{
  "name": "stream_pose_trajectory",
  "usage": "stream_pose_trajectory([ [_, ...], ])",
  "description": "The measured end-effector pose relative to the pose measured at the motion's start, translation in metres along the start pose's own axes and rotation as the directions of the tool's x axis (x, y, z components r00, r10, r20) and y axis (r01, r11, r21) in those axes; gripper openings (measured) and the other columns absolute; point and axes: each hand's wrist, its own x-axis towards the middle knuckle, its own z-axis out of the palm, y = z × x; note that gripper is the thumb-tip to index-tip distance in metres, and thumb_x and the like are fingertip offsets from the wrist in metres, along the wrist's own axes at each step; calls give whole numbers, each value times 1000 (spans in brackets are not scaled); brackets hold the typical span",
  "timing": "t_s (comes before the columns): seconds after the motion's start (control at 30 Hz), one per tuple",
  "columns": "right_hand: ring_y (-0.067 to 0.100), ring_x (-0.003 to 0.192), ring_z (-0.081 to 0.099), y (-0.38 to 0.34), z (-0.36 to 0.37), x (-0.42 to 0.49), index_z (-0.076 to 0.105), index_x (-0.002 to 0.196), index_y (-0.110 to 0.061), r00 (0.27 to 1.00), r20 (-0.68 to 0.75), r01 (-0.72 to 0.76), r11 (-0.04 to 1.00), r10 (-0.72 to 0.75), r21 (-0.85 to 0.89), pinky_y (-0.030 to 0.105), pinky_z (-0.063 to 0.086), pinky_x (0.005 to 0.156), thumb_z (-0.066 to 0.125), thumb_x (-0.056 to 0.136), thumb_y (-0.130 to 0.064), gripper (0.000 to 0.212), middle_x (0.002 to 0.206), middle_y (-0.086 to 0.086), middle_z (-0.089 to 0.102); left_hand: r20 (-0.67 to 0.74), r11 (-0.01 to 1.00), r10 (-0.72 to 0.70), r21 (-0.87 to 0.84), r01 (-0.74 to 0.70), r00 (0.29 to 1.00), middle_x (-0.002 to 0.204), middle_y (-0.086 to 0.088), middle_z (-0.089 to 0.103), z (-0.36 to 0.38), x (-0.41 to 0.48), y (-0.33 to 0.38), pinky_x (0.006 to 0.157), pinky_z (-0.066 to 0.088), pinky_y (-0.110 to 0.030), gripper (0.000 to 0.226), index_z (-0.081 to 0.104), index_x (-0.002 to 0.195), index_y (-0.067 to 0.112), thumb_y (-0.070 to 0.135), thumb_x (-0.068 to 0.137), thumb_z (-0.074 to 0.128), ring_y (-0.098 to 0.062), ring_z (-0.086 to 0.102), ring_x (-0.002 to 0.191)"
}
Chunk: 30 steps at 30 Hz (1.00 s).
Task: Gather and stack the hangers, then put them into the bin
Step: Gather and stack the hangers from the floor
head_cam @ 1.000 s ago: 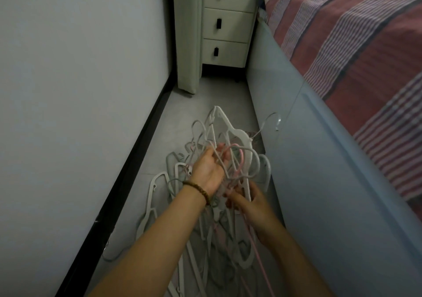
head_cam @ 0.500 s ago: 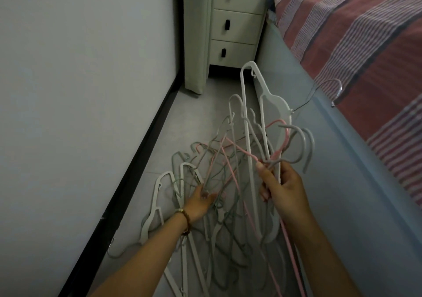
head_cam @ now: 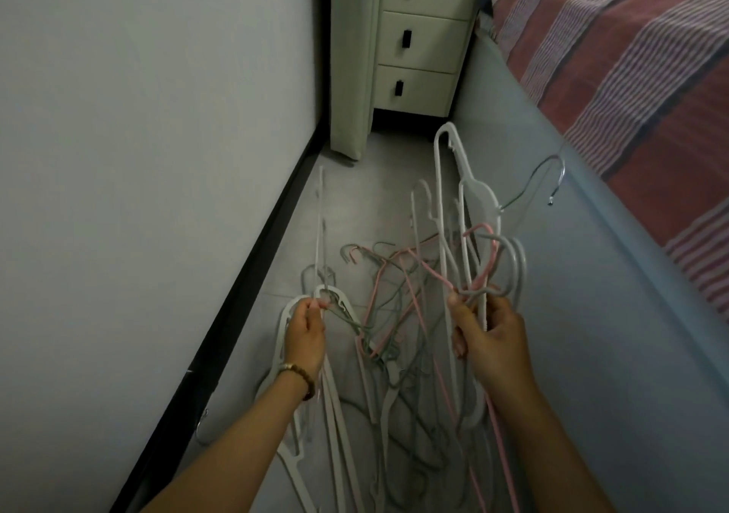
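A tangle of white, grey and pink hangers (head_cam: pixel 394 339) lies on the grey floor between the wall and the bed. My right hand (head_cam: pixel 489 339) grips a raised bunch of hangers (head_cam: pixel 469 213) by their hooks, among them a broad white one with a metal hook and pink and grey wire ones. My left hand (head_cam: pixel 305 333), with a bead bracelet on the wrist, holds a thin white hanger (head_cam: pixel 321 236) lifted upright by its hook end. Both bunches still trail into the pile. No bin is in view.
A white wall with a black skirting board (head_cam: pixel 236 295) runs along the left. The pale blue bed side (head_cam: pixel 591 315) with a red striped cover (head_cam: pixel 631 79) closes the right. A cream three-drawer cabinet (head_cam: pixel 418 39) stands at the far end of the narrow floor strip.
My left hand has closed on a thin white hanger in the pile and lifted it upright. My right hand keeps its raised bunch, after both hands parted from the middle of the tangle.
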Motion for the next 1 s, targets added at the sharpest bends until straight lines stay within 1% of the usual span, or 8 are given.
stream_pose_trajectory([
  [0.13, 10, 37, 45, 10, 12, -5, 54, 74, -14, 995, 60, -86, 994, 82, 61, 25, 40, 41, 61, 89, -16, 17, 43, -2, 48, -87, 991, -115, -84, 108, 990, 67, -18, 47, -19, 18, -1, 54, 43, -36, 31, 57, 111, 19, 22, 101, 28, -36, 42, 59],
  [0.23, 10, 38, 48, 20, 17, -5, 55, 77, -8, 992, 75, -108, 994, 106, 29, 21, 43, 39, 59, 91, -14, 15, 48, 0, 52, -79, 977, -189, -114, 179, 979, 61, -5, 39, -26, 22, -8, 46, 30, -23, 35, 49, 125, 13, 21, 102, 24, -16, 33, 49],
  [0.33, 14, 41, 52, 44, 21, -3, 55, 77, -8, 976, 85, -196, 977, 203, -83, 24, 46, 41, 57, 92, -15, 17, 55, 0, 58, -37, 976, -207, -78, 204, 978, 66, -5, 45, -29, 16, -13, 47, 35, -24, 33, 47, 124, 15, 23, 102, 23, -14, 38, 52],
  [0.5, 8, 35, 50, 86, 23, -10, 55, 75, -11, 945, 98, -280, 926, 313, -253, 26, 45, 43, 60, 91, -18, 18, 64, 3, 64, 31, 964, -265, -15, 266, 964, 106, -11, 58, -29, 7, -11, 74, 47, -30, 41, 28, 141, 17, 22, 101, 30, -25, 57, 88],
  [0.63, 1, 33, 50, 105, 31, -18, 56, 62, -11, 927, 153, -256, 875, 343, -410, 20, 42, 43, 64, 85, -11, 24, 42, -5, 54, -29, 958, -283, 47, 284, 959, 150, -18, 28, -28, 7, -8, 111, 33, -41, 72, 4, 150, 12, 15, 94, 49, -33, 39, 131],
  [0.8, 10, 46, 50, 101, 41, -18, 50, 57, -6, 942, 89, -263, 880, 322, -396, 17, 31, 44, 57, 91, -16, 36, 47, 2, 50, -72, 950, -302, 57, 306, 951, 157, -11, 4, -29, 1, -3, 114, 23, -37, 82, -6, 150, 13, 11, 92, 53, -30, 23, 141],
  [0.93, 35, 76, 64, 85, 39, -18, 64, 82, 16, 982, 23, -175, 942, 190, -287, 24, 36, 52, 58, 92, -23, 40, 77, 30, 65, -106, 943, -270, 174, 285, 957, 158, -10, 1, -32, -6, -1, 116, 17, -41, 86, -6, 150, 15, 17, 91, 56, -31, 14, 143],
  [1.0, 34, 64, 60, 74, 37, -16, 62, 84, 17, 988, 20, -146, 965, 154, -219, 22, 34, 49, 57, 92, -27, 45, 65, 27, 60, -143, 936, -156, 295, 193, 977, 158, -10, 1, -31, -9, 3, 118, 10, -40, 87, -2, 150, 13, 25, 89, 59, -29, 6, 145],
])
